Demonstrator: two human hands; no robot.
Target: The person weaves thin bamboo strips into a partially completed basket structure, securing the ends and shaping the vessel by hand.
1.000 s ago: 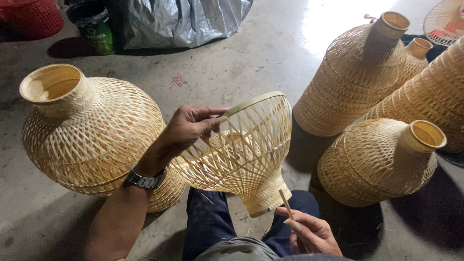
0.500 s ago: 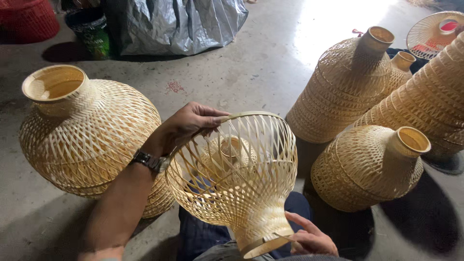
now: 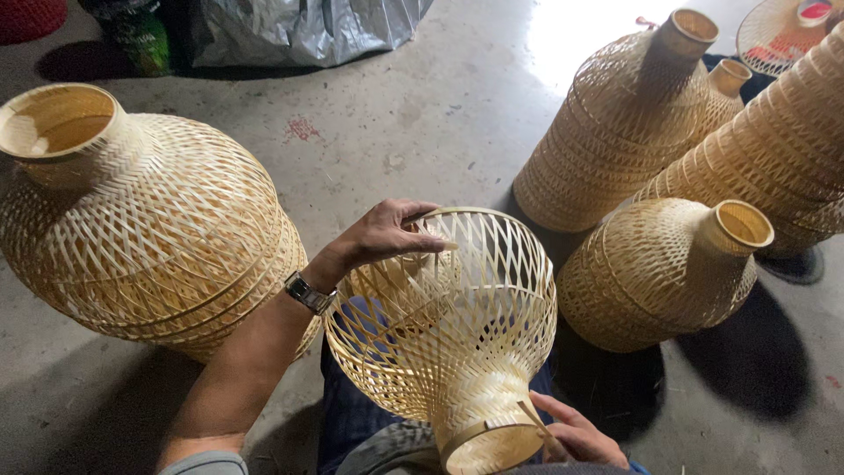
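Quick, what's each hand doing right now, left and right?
Left hand: closed on the wide rim of the open-weave bamboo shade.
Right hand: gripping the shade's narrow neck, with a thin bamboo stick between the fingers.

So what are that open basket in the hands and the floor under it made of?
The open basket looks like thin split bamboo or cane, pale yellow and unpainted: flat strips cross in an open lattice and tighten at the neck. The left hand holds its rim, and the right hand is at the neck. The floor seems bare concrete, grey, stained and slightly shiny.
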